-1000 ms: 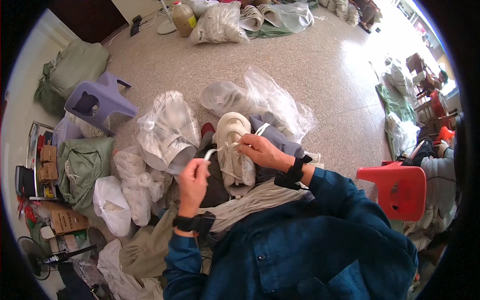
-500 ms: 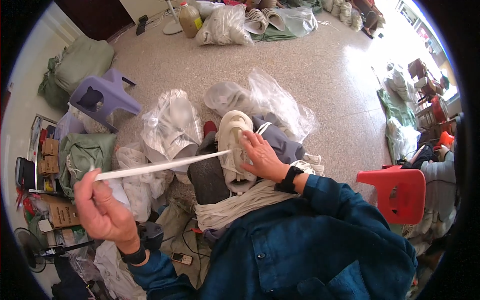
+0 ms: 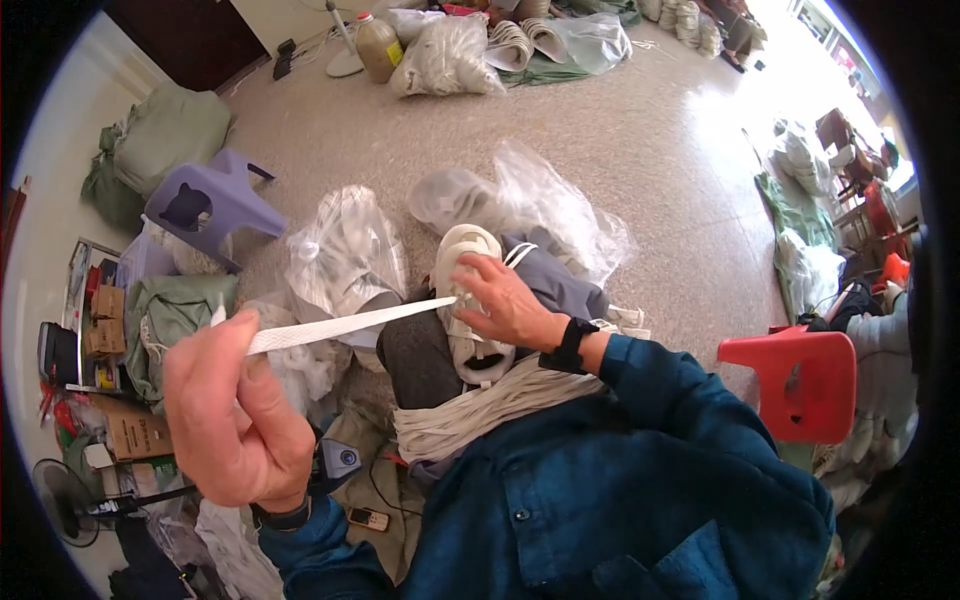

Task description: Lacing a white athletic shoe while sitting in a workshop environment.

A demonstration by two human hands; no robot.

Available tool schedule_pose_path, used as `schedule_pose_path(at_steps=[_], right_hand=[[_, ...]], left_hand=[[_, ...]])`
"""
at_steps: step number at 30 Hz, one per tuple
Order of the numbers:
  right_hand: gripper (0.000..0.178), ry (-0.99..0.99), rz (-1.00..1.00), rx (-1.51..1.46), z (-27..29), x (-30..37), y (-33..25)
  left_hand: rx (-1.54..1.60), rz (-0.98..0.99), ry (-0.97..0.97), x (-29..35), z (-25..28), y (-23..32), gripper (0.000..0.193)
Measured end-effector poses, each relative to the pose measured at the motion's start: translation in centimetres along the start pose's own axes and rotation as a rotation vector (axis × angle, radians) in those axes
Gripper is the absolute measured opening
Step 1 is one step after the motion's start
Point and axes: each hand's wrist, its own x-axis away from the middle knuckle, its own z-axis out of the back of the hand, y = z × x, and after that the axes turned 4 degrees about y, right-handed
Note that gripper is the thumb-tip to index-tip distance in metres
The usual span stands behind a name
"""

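A cream-coloured shoe (image 3: pixel 466 244) rests in my lap, its toe pointing away from me and its dark opening toward me. From its lacing area a flat white shoelace (image 3: pixel 340 329) runs taut to the left. My left hand (image 3: pixel 238 415), raised close to the camera, is closed with the lace pinched between thumb and fingers, and a short end sticks out above. Over the shoe's lacing lies my right hand (image 3: pixel 505 305), fingers apart and slightly blurred; whether the fingertips press on the shoe is hard to see. A bundle of off-white laces (image 3: pixel 480 410) lies across my lap.
Clear plastic bags (image 3: pixel 345 245) of shoe parts lie on the floor ahead. A purple stool (image 3: pixel 215 205) stands at left, a red stool (image 3: pixel 800 380) at right. Near my left forearm are a mobile phone (image 3: pixel 368 518) and a small fan (image 3: pixel 65 500).
My left hand has come nearer the camera and a little rightward, still gripping the lace. My right hand has shifted slightly left over the shoe, uncovering more of its opening.
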Motion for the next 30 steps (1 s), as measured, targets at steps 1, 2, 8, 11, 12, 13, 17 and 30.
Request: schedule_pose_path(at_steps=[1, 2, 8, 11, 12, 13, 17, 30], right_hand=[[0.037, -0.081, 0.034, -0.049, 0.1, -0.6, -0.6], [0.026, -0.161, 0.069, -0.098, 0.1, -0.9, -0.9], [0.015, 0.039, -0.259, -0.178, 3.1, -1.3, 1.8], [0.017, 0.036, -0.297, -0.270, 4.5, -1.1, 3.7], [0.018, 0.173, -0.421, -0.423, 5.0, -1.0, 4.3], [0.021, 0.318, -0.553, -0.569, 5.7, -0.5, 5.0], [0.026, 0.385, -0.586, -0.625, 7.9, -0.2, 6.1], [0.027, 0.403, -0.888, -0.809, 9.9, 3.8, 8.6]], left_hand=[[0.012, 0.012, 0.007, -0.3, 0.1, 0.2, 0.017], [0.011, 0.012, 0.006, -0.6, 0.2, 0.2, 0.017], [0.035, 0.293, -0.154, 2.2, -3.1, -2.0, 0.014], [0.143, 0.441, -0.337, 8.9, -7.2, -3.4, 0.011], [0.199, 0.555, -0.400, 10.8, -8.2, -3.5, 0.011], [0.266, 0.665, -0.471, 12.5, -9.4, -3.3, 0.011], [0.541, 0.988, -0.548, 16.9, -12.5, -1.9, 0.013], [0.205, 0.590, -0.719, 18.2, -20.4, -2.1, 0.014]])
